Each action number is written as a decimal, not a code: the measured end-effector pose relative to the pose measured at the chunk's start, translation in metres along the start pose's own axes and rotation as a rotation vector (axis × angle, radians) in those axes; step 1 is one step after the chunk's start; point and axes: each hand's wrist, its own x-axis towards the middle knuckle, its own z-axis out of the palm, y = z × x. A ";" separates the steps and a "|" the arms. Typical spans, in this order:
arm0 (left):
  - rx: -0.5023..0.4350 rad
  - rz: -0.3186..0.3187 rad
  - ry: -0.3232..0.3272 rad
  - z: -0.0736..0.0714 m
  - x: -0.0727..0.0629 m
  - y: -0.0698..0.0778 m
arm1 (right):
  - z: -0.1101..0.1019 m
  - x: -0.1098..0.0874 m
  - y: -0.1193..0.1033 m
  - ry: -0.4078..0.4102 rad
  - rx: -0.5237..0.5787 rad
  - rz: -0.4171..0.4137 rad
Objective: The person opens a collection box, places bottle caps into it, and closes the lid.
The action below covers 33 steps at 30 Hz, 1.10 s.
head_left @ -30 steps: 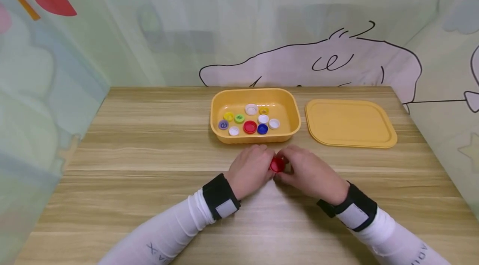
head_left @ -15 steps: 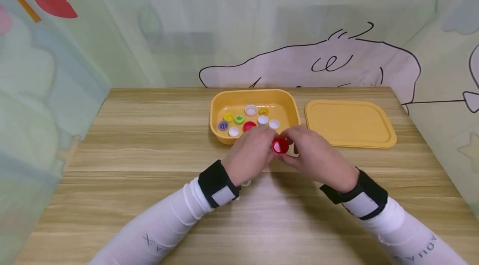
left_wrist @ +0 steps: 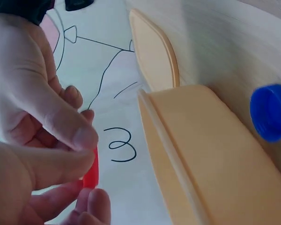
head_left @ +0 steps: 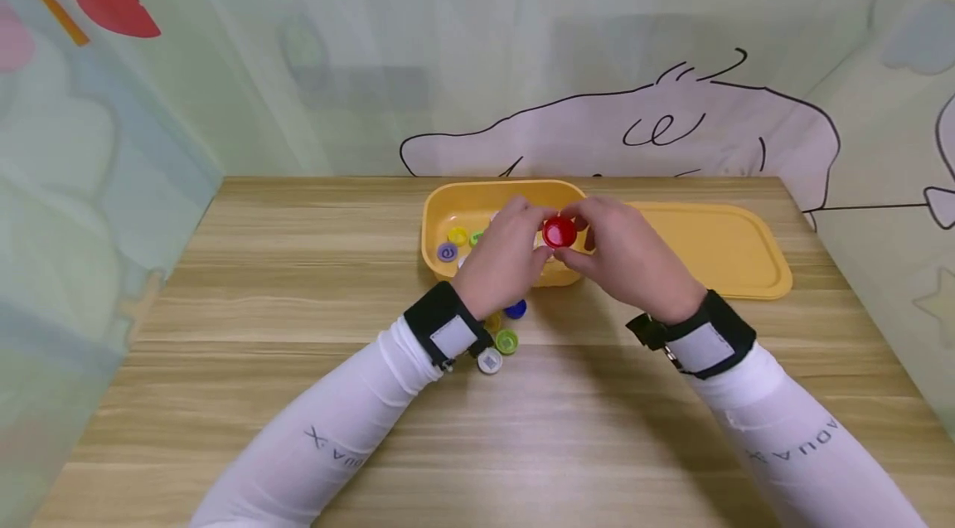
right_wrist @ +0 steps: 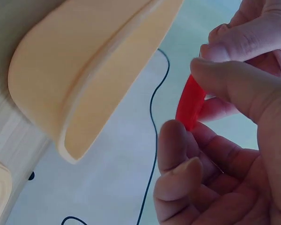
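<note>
A red bottle cap is held over the right part of a yellow tub. My left hand pinches its left side between thumb and fingers. From the other side my right hand pinches it too. Both wrist views show the red cap edge-on between the two thumbs and the fingers, apart from the tub wall. Inside the tub lie a purple cap, a yellow cap and others partly covered by my left hand.
In front of the tub, on the wooden table, lie a blue cap, a green cap, a white cap and a half-hidden yellow cap. Right of the tub lies a flat yellow lid, partly behind my right hand.
Both hands have moved up and away from the table, carrying the red cap from in front of the tub to over it. The loose caps on the table have come into view.
</note>
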 end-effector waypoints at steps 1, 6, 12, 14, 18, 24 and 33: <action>-0.029 -0.013 -0.002 0.000 0.002 -0.001 | 0.000 0.003 0.001 0.007 0.001 0.005; -0.168 -0.086 -0.009 0.001 0.012 -0.006 | 0.003 0.017 0.007 0.031 -0.004 0.030; -0.327 -0.175 -0.031 0.005 0.021 -0.011 | 0.011 0.033 0.019 0.040 -0.019 0.087; -0.375 -0.189 -0.042 0.008 0.023 -0.013 | 0.015 0.037 0.023 0.041 -0.021 0.110; -0.441 -0.186 -0.053 0.012 0.027 -0.018 | 0.022 0.043 0.028 0.036 -0.026 0.153; -0.474 -0.191 -0.073 0.019 0.034 -0.029 | 0.032 0.050 0.033 0.018 -0.065 0.189; -0.498 -0.221 -0.130 0.024 0.039 -0.037 | 0.039 0.052 0.037 -0.031 -0.068 0.224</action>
